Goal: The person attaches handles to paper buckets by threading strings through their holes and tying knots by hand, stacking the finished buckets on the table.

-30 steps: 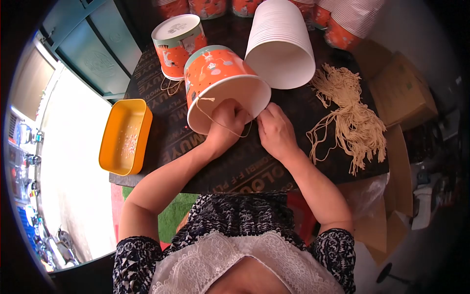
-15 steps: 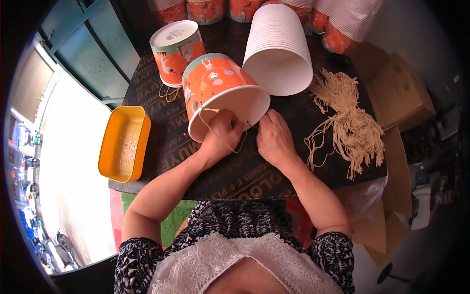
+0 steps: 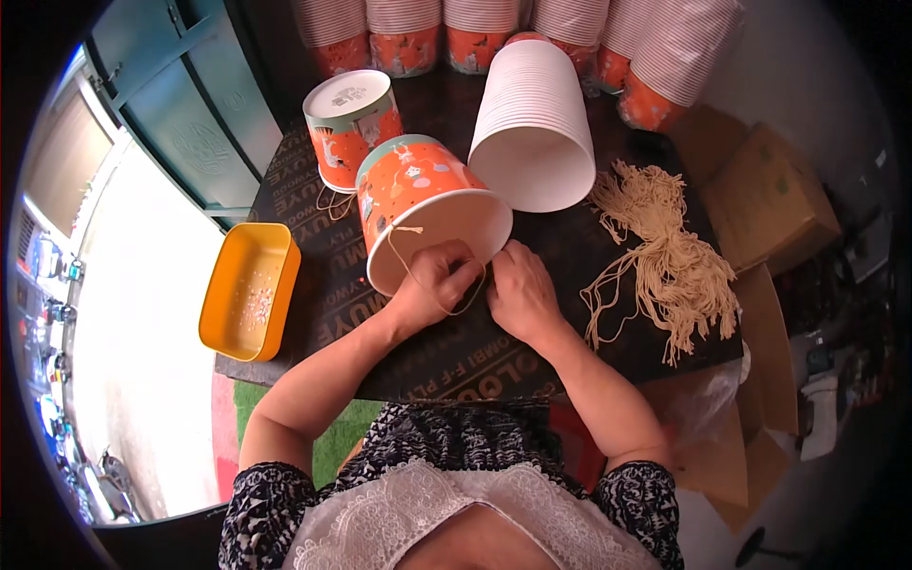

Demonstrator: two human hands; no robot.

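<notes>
An orange printed paper bucket (image 3: pixel 418 180) lies tilted on the dark table, its white mouth toward me. A thin beige cord (image 3: pixel 404 256) hangs from a knot at the left of its rim and loops down past my fingers. My left hand (image 3: pixel 439 280) is at the mouth, fingers pinched together on the cord. My right hand (image 3: pixel 521 290) is closed at the right side of the rim; what its fingertips hold is hidden. Behind the bucket, to the left, another orange bucket (image 3: pixel 353 142) stands upside down, with cord beneath it.
A nested stack of white-rimmed buckets (image 3: pixel 532 123) lies behind my right hand. Right of it is a bundle of beige cords (image 3: pixel 665 266). A yellow tray (image 3: pixel 220 294) with small bits sits at left. Wrapped bucket stacks (image 3: pixel 404 47) line the back; cardboard boxes (image 3: pixel 774 199) stand right.
The camera view has tilted, so the table's things appear lower. My left hand has shifted slightly at the bucket's mouth, while my right hand stays by the rim.
</notes>
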